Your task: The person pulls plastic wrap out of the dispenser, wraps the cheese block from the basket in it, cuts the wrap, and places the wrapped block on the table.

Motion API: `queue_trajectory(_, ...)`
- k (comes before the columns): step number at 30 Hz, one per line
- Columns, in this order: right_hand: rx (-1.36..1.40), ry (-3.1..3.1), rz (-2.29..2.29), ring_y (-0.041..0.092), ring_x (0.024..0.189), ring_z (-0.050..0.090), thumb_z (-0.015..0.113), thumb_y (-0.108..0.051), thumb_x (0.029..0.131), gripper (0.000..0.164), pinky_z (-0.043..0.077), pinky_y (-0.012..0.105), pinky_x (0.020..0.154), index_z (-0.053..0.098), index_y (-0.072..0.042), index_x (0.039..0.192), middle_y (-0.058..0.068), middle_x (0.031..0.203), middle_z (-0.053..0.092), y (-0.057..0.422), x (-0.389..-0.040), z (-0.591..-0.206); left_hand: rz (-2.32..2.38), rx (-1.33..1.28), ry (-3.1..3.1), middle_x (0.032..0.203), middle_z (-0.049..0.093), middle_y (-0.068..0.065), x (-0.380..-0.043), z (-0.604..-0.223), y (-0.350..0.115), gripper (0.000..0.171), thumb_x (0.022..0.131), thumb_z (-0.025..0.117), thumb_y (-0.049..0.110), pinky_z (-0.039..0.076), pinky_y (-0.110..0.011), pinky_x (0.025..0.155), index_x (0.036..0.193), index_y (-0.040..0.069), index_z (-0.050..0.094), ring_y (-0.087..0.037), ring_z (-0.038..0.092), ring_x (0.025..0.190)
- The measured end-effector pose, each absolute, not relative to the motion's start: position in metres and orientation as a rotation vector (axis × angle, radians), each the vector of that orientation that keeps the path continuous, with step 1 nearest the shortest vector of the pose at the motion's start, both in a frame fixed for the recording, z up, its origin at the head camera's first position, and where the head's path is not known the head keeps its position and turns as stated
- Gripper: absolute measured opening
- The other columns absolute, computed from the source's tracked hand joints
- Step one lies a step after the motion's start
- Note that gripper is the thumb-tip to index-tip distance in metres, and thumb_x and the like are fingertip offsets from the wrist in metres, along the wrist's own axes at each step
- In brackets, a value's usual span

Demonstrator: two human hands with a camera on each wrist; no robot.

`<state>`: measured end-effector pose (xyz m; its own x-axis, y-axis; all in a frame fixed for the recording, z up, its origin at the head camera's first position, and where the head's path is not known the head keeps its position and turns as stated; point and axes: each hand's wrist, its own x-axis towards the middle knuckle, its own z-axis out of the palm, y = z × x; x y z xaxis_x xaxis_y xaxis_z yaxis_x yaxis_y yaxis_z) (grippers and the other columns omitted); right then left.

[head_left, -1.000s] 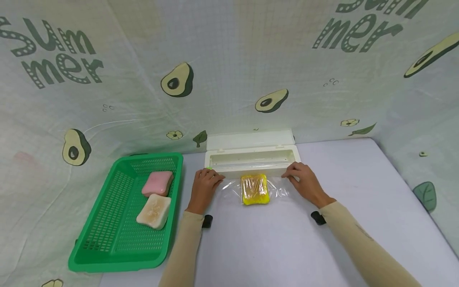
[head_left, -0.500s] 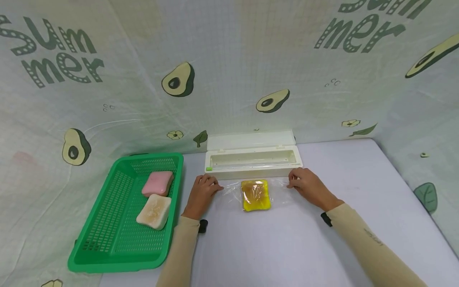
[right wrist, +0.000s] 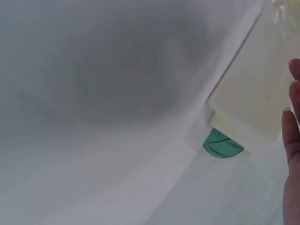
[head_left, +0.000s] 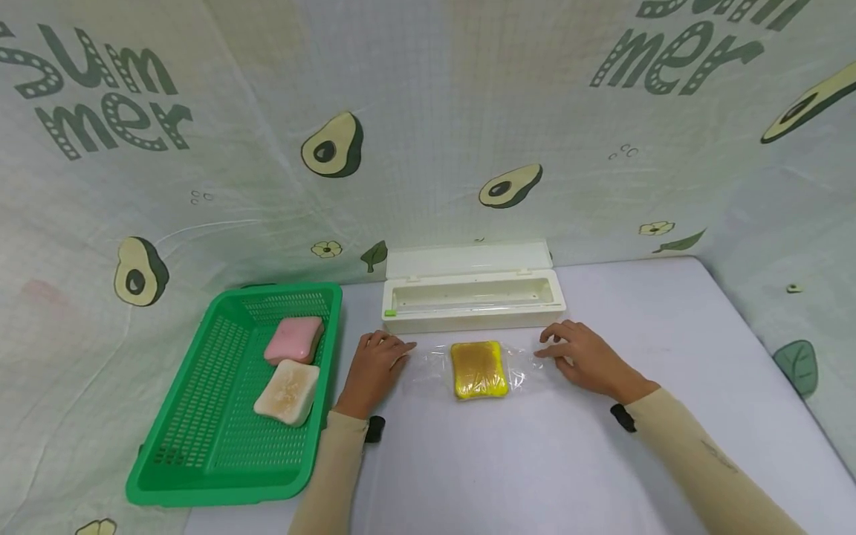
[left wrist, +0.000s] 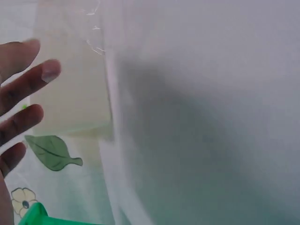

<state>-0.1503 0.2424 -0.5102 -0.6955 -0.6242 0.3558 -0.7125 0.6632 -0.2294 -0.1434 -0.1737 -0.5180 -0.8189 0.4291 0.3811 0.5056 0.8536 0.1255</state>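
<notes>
A yellow-edged, toast-shaped slice (head_left: 480, 370) with a browned top lies on the white table, with clear plastic film (head_left: 428, 365) over it and spreading out on both sides. At the film's left end is my left hand (head_left: 374, 369), fingertips close to its upper corner. In the left wrist view that hand's fingers (left wrist: 28, 84) are spread apart. Over by the film's right end, my right hand (head_left: 591, 362) has its fingers parted, the index pointing at the film. Behind the slice stands a long white film dispenser box (head_left: 468, 321) with its lid raised.
A green basket (head_left: 234, 492) on the left holds a pink slice-shaped block (head_left: 293, 339) and a white slice with a browned face (head_left: 287, 391). A small green slider (head_left: 390, 313) sits at the box's front left. Behind hangs an avocado-printed cloth (head_left: 414, 134).
The slice and its film have come towards me, away from the box. Both hands have moved back with them, and the right fingers have let go of the film and spread.
</notes>
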Motion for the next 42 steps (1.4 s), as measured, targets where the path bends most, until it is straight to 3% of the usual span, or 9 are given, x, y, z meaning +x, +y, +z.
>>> queue_trajectory(4, 1.040, -2.570, 0.755, 0.027, 0.102, 0.061, 0.069, 0.018, 0.080, 0.045, 0.052, 0.048, 0.084, 0.085, -0.012, 0.108, 0.007, 0.118, 0.067, 0.243, -0.145, -0.499, -0.558, -0.607, -2.635, 0.118, 0.072, -0.004, -0.138, -0.508, -0.170, 0.028, 0.091, 0.083, 0.009, 0.049, -0.048, 0.093, 0.119, 0.013, 0.081, -0.026, 0.062, 0.102)
queue_trajectory(8, 1.039, -2.557, 0.839, 0.030, 0.110, 0.061, 0.071, 0.011, 0.086, 0.038, 0.050, 0.052, 0.089, 0.081, -0.009, 0.117, 0.010, 0.125, 0.066, 0.227, -0.141, -0.491, -0.647, -0.622, -2.628, 0.126, 0.067, -0.009, -0.133, -0.497, -0.151, 0.030, 0.091, 0.084, 0.011, 0.050, -0.051, 0.095, 0.121, 0.009, 0.079, -0.030, 0.062, 0.109)
queue_trajectory(11, 1.060, -2.654, 0.796, 0.035, 0.121, 0.061, 0.077, -0.011, 0.092, 0.041, 0.049, 0.058, 0.099, 0.073, -0.007, 0.133, 0.013, 0.136, 0.065, 0.206, -0.137, -0.490, -0.565, -0.703, -2.749, 0.136, 0.065, -0.007, -0.130, -0.492, -0.128, 0.047, 0.094, 0.083, 0.030, 0.048, -0.052, 0.106, 0.136, 0.011, 0.071, -0.030, 0.059, 0.124)
queue_trajectory(16, 1.103, -2.832, 0.657, 0.037, 0.137, 0.055, 0.081, -0.042, 0.091, 0.077, 0.043, 0.060, 0.112, 0.055, -0.002, 0.152, 0.016, 0.155, 0.055, 0.174, -0.130, -0.498, -0.303, -0.852, -2.956, 0.157, 0.054, -0.005, -0.125, -0.496, -0.095, 0.089, 0.087, 0.080, 0.062, 0.037, -0.048, 0.121, 0.157, 0.016, 0.050, -0.029, 0.047, 0.144)
queue_trajectory(21, 1.132, -2.886, 0.452, 0.034, 0.138, 0.055, 0.082, -0.048, 0.090, 0.083, 0.042, 0.055, 0.115, 0.054, 0.000, 0.152, 0.013, 0.157, 0.053, 0.161, -0.124, -0.508, -0.089, -0.881, -2.993, 0.157, 0.054, 0.000, -0.119, -0.508, -0.083, 0.093, 0.083, 0.082, 0.066, 0.035, -0.042, 0.122, 0.156, 0.017, 0.052, -0.025, 0.047, 0.146)
queue_trajectory(27, 1.129, -2.848, 0.360, 0.033, 0.132, 0.059, 0.082, -0.043, 0.091, 0.075, 0.044, 0.052, 0.113, 0.059, 0.000, 0.148, 0.013, 0.151, 0.059, 0.157, -0.116, -0.511, -0.033, -0.859, -2.986, 0.156, 0.056, 0.004, -0.115, -0.511, -0.083, 0.084, 0.085, 0.086, 0.054, 0.037, -0.043, 0.119, 0.155, 0.020, 0.055, -0.022, 0.048, 0.143)
queue_trajectory(34, 1.116, -2.862, 0.484, 0.030, 0.123, 0.063, 0.081, -0.035, 0.094, 0.057, 0.046, 0.051, 0.109, 0.065, -0.001, 0.138, 0.009, 0.138, 0.068, 0.156, -0.105, -0.502, -0.084, -0.955, -3.006, 0.159, 0.053, 0.007, -0.117, -0.506, -0.082, 0.079, 0.085, 0.088, 0.025, 0.033, -0.046, 0.123, 0.156, 0.022, 0.054, -0.023, 0.042, 0.149)
queue_trajectory(39, 1.118, -2.892, 0.662, 0.028, 0.120, 0.064, 0.070, -0.012, 0.099, 0.034, 0.048, 0.052, 0.106, 0.067, -0.006, 0.132, 0.004, 0.129, 0.072, 0.165, -0.099, -0.495, -0.075, -1.052, -2.981, 0.169, 0.038, 0.008, -0.114, -0.506, -0.083, 0.070, 0.095, 0.077, 0.011, 0.027, -0.047, 0.127, 0.158, 0.027, 0.051, -0.023, 0.027, 0.160)
queue_trajectory(42, 1.156, -2.849, 0.723, 0.026, 0.119, 0.064, 0.065, 0.007, 0.091, 0.042, 0.050, 0.050, 0.103, 0.068, -0.008, 0.130, 0.001, 0.127, 0.072, 0.175, -0.098, -0.496, -0.106, -1.072, -2.963, 0.174, 0.030, 0.006, -0.110, -0.504, -0.084, 0.069, 0.098, 0.072, 0.008, 0.024, -0.049, 0.128, 0.159, 0.031, 0.048, -0.024, 0.019, 0.163)
